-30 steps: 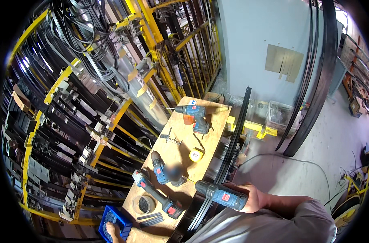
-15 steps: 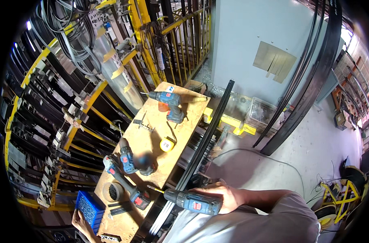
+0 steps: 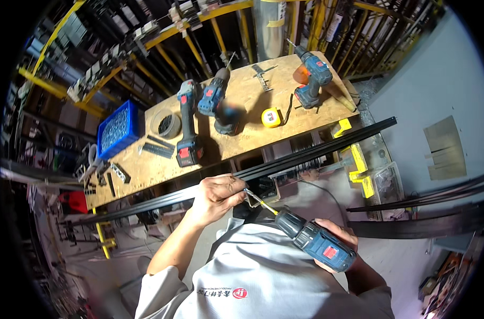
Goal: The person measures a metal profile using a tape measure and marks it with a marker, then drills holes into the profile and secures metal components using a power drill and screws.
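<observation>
My right hand (image 3: 342, 240) grips a blue and black cordless drill (image 3: 315, 242), whose bit (image 3: 261, 201) points up-left at a long black metal rail (image 3: 305, 152). That rail lies along the near edge of the wooden workbench (image 3: 146, 170). My left hand (image 3: 218, 195) rests on the rail and pinches a small bent metal piece (image 3: 248, 196) right at the bit's tip.
On the bench lie three more cordless drills (image 3: 188, 125) (image 3: 219, 101) (image 3: 312, 80), a yellow tape measure (image 3: 272, 117), a roll of tape (image 3: 166, 122), a blue bin of screws (image 3: 117, 128) and small brackets (image 3: 157, 147). Yellow racks of black profiles (image 3: 146, 48) stand behind. More black rails (image 3: 422, 191) lie at right.
The view has swung so the bench now runs across the top. My left hand has come from the blue bin to the rail, and the drill's bit now meets the piece it holds.
</observation>
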A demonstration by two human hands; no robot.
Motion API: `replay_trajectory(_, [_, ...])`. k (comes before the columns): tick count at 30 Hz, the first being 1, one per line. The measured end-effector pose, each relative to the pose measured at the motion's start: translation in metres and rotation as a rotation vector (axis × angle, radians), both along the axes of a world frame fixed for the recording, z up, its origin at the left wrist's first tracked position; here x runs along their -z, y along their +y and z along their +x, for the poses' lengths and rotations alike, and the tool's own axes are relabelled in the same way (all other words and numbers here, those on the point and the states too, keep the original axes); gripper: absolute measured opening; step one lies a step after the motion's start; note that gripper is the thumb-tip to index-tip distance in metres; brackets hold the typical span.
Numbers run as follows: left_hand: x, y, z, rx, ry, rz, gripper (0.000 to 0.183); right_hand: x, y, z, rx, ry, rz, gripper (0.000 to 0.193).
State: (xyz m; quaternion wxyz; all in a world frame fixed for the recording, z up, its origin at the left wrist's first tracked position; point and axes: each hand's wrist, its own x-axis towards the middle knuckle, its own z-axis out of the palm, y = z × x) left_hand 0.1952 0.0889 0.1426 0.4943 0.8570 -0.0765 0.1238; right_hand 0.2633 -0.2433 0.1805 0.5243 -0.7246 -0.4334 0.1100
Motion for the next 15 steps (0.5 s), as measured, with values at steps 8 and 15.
replay_trajectory(8, [-0.01, -0.062, 0.005, 0.052, -0.047, 0.121, 0.018, 0.035, -0.072, 0.005, -0.007, 0.053, 0.003, 0.064])
replay_trajectory(15, [-0.017, -0.074, 0.017, 0.211, 0.017, 0.3, 0.023, 0.039, -0.098, 0.015, -0.063, 0.182, 0.043, 0.063])
